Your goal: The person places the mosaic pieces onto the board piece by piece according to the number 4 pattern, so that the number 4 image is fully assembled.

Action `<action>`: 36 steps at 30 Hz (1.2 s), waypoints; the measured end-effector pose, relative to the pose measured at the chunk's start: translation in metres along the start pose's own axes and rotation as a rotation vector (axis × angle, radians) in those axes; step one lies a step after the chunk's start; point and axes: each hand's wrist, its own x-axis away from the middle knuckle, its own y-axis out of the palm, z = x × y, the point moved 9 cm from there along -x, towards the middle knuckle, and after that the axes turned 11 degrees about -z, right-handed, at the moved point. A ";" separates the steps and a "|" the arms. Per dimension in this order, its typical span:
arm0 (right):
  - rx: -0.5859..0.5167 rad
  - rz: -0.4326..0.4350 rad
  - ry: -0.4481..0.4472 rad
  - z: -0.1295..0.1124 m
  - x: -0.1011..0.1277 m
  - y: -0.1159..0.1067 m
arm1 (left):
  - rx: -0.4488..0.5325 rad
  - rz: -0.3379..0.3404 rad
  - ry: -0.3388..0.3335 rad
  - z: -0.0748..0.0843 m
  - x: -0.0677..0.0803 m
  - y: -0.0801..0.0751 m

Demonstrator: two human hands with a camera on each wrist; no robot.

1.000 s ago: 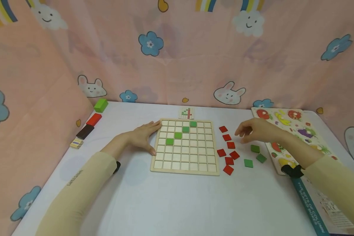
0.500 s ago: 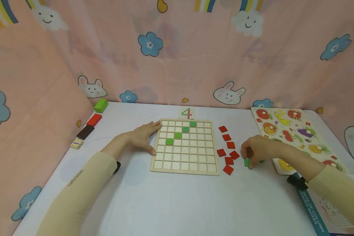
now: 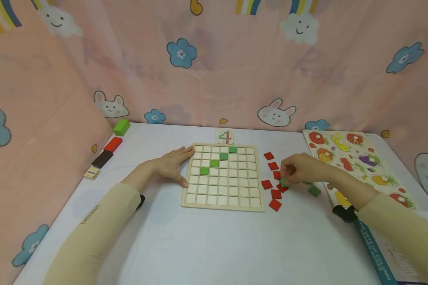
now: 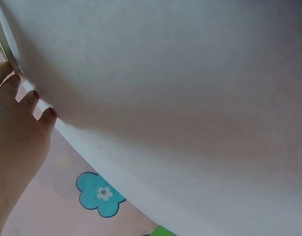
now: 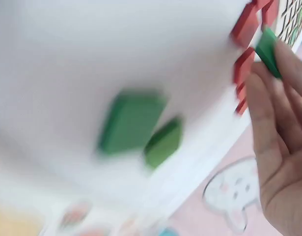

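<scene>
Right hand (image 3: 301,169) pinches a small green square wooden tile (image 3: 283,182) at its fingertips — held just above the loose red square tiles (image 3: 273,166), between the two hands. Left hand (image 3: 172,165) lies flat, fingers straight, against the near edge of the pale wooden grid board (image 3: 222,204) — four green tiles sit in it.

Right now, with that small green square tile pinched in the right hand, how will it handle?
The small green square tile looks stiff and probably light: the right hand lifts it by the fingertips. Flat-faced, it should lie still, not roll. Its thin edges may slip from a pinch.
</scene>
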 end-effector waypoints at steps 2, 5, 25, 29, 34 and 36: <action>-0.037 0.076 -0.031 -0.012 -0.012 -0.005 | -0.002 -0.001 0.000 0.000 0.000 0.000; -0.104 0.166 -0.083 -0.038 -0.031 -0.010 | -0.004 -0.001 0.008 0.000 0.000 0.000; -0.161 0.136 -0.212 -0.164 -0.123 0.030 | 0.005 -0.004 0.023 0.003 0.000 0.000; -0.112 0.138 -0.211 -0.171 -0.123 0.033 | -0.005 -0.001 0.017 0.002 0.000 -0.001; -0.009 0.143 -0.236 -0.176 -0.125 0.037 | -0.008 0.000 0.016 0.000 0.000 -0.001; 0.010 0.137 -0.236 -0.177 -0.125 0.037 | -0.005 0.001 0.016 0.000 0.000 -0.001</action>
